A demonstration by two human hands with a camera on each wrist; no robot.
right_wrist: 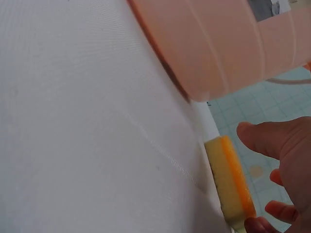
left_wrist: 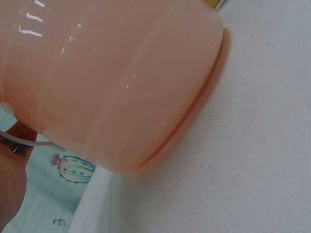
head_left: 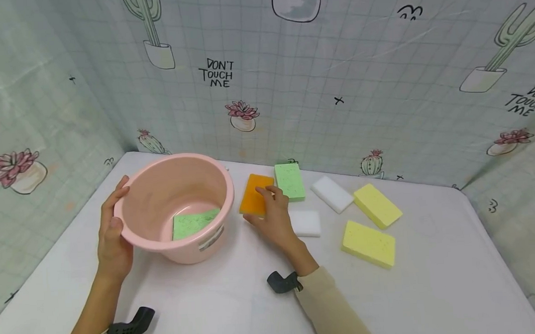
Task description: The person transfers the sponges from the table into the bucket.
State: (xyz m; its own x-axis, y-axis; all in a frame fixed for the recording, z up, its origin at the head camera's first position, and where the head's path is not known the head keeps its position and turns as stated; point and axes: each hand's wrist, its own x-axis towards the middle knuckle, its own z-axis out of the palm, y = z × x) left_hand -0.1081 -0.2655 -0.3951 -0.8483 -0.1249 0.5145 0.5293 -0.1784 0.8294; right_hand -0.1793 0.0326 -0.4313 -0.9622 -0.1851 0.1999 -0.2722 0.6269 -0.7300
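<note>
In the head view, my left hand (head_left: 114, 238) holds the left rim of a pink plastic basin (head_left: 186, 253), fingers outside and thumb on the edge. A green sponge (head_left: 191, 225) lies inside the basin. To its right, my right hand (head_left: 275, 217) is over an orange-topped sponge (head_left: 252, 195) on the table. The right wrist view shows the yellow side of this sponge (right_wrist: 224, 182), with a fingertip at its lower end and the thumb apart from it. The left wrist view is mostly filled by the basin's outer wall (left_wrist: 121, 73).
Right of the orange-topped sponge lie a green sponge (head_left: 289, 182), two white sponges (head_left: 332, 194) and two yellow sponges (head_left: 368, 244). One white sponge (head_left: 307, 223) is close beside my right hand. A patterned cloth (head_left: 264, 87) hangs behind the white table (head_left: 451, 258).
</note>
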